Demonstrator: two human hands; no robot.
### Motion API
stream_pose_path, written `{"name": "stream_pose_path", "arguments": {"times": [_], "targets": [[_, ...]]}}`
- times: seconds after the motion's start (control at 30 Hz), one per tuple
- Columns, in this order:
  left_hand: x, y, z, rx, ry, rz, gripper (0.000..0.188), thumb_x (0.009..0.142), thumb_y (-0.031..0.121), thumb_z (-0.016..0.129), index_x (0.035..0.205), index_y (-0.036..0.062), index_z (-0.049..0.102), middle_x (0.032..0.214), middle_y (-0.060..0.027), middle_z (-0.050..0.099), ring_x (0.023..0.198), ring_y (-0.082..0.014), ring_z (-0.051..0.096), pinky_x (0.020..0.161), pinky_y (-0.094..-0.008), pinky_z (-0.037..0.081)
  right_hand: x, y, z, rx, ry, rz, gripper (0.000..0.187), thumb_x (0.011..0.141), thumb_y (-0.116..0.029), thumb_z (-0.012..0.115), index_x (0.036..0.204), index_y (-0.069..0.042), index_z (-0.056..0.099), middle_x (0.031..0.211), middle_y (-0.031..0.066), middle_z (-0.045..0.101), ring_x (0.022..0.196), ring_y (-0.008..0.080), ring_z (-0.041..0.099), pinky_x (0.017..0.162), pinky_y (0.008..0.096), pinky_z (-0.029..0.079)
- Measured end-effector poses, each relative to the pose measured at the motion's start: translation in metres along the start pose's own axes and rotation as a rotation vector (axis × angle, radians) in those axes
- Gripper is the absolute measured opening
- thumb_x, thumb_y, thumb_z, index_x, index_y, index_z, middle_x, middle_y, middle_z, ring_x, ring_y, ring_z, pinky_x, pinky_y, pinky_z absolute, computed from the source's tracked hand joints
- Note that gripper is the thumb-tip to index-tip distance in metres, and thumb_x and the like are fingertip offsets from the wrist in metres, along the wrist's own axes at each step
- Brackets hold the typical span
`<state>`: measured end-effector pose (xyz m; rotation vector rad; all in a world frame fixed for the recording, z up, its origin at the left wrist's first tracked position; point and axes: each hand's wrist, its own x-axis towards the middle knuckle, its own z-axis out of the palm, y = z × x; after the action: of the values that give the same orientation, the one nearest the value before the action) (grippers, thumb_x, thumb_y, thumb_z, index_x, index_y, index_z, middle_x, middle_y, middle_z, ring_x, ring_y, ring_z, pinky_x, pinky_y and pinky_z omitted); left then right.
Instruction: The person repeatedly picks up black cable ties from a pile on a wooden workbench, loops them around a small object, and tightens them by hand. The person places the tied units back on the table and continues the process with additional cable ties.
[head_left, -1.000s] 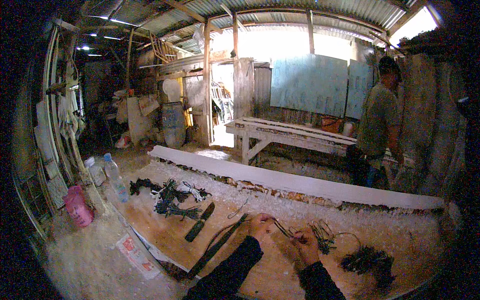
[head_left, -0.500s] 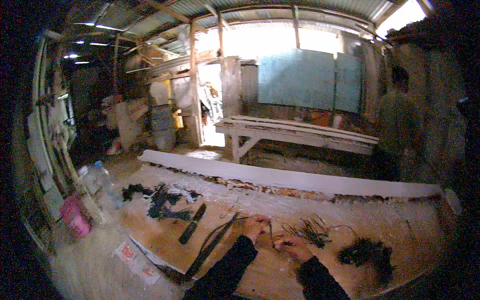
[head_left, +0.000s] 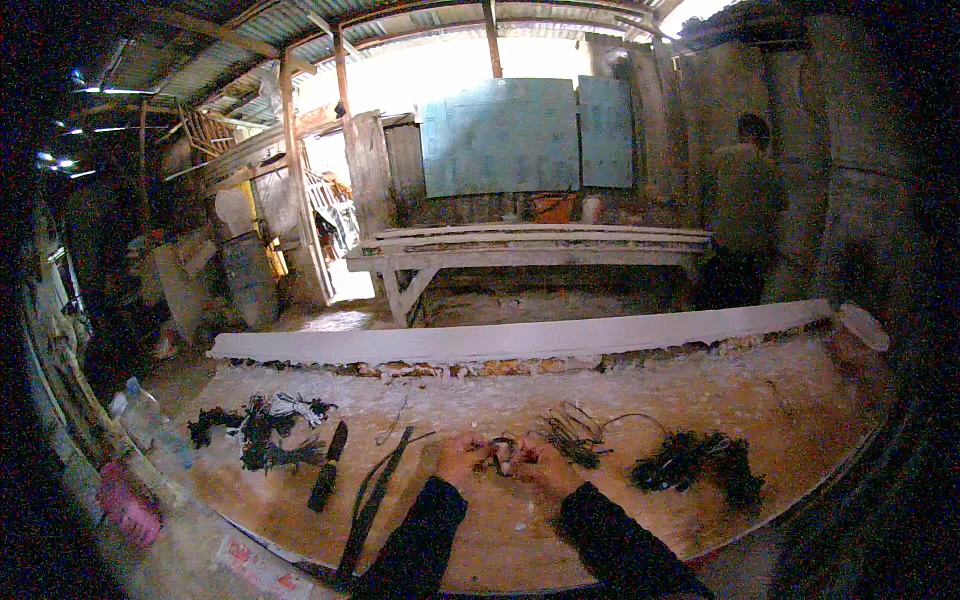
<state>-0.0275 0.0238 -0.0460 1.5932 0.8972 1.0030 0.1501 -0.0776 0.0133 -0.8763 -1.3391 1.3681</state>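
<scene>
My left hand (head_left: pixel 472 454) and my right hand (head_left: pixel 532 462) are close together over the middle of the wooden table. Their fingers are bent inward, blurred, around a thin dark cord (head_left: pixel 499 458) whose ends I cannot make out. Just right of them lies a loose coil of thin dark cord (head_left: pixel 572 440), with one strand trailing right. Farther right is a dark tangled bundle of cord (head_left: pixel 700 465). On the left, a long dark strap (head_left: pixel 375 505) lies beside my left sleeve. Beyond it are a dark knife (head_left: pixel 328 470) and a heap of black and white strands (head_left: pixel 268 430).
A long white board (head_left: pixel 520 343) runs along the table's far edge. Behind it stands a wooden bench (head_left: pixel 540 250). A person (head_left: pixel 745 200) stands at the back right. Left of the table are a clear plastic bottle (head_left: pixel 145 410) and a pink container (head_left: pixel 130 505).
The view has turned to the right, so the surroundings sit farther left. My hands have drawn closer together, with the fingers meeting around the cord.
</scene>
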Motion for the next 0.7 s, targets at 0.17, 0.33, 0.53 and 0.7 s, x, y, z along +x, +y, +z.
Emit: {"name": "stream_pose_path", "arguments": {"times": [0.17,0.33,0.53,0.7], "targets": [[-0.004,0.013,0.006,-0.094,-0.236,-0.099,0.017,0.077,0.018,0.068,0.086,0.0061,0.06,0.073,-0.0009,0.059,0.066,-0.0101,0.057,0.051,-0.0227,0.045,0.007,0.006,-0.006,-0.023,0.361,-0.221,0.015,0.073,-0.002,0.064,0.077,-0.008,0.051,0.075,-0.0013,0.053,0.071,0.0106,0.053,0.067,0.0237,0.045],[-0.024,0.039,0.026,-0.031,-0.489,0.003,0.02,0.077,0.022,0.069,0.083,0.0072,0.057,0.072,0.0002,0.055,0.065,-0.0099,0.054,0.055,-0.0229,0.045,0.012,0.019,-0.024,-0.325,0.758,-0.247,0.012,0.074,0.001,0.062,0.077,-0.005,0.051,0.073,0.0023,0.054,0.069,0.0137,0.054,0.067,0.0269,0.046],[-0.037,0.07,0.033,-0.004,-0.523,0.122,0.022,0.079,0.023,0.067,0.082,0.0068,0.054,0.07,0.0004,0.052,0.062,-0.0092,0.052,0.056,-0.0241,0.045,0.012,0.012,-0.036,-0.633,0.684,-0.377,0.015,0.072,0.006,0.055,0.084,-0.003,0.056,0.076,0.0067,0.059,0.071,0.0169,0.056,0.066,0.0279,0.046],[-0.047,0.085,0.043,-0.001,-0.547,0.069,0.023,0.08,0.025,0.066,0.077,0.0074,0.051,0.067,0.0011,0.051,0.056,-0.0086,0.052,0.05,-0.0245,0.044,0.009,0.006,-0.021,-0.642,0.684,-0.467,0.024,0.071,0.005,0.051,0.093,-0.003,0.059,0.081,0.0095,0.061,0.074,0.0215,0.058,0.069,0.0312,0.046]]}}
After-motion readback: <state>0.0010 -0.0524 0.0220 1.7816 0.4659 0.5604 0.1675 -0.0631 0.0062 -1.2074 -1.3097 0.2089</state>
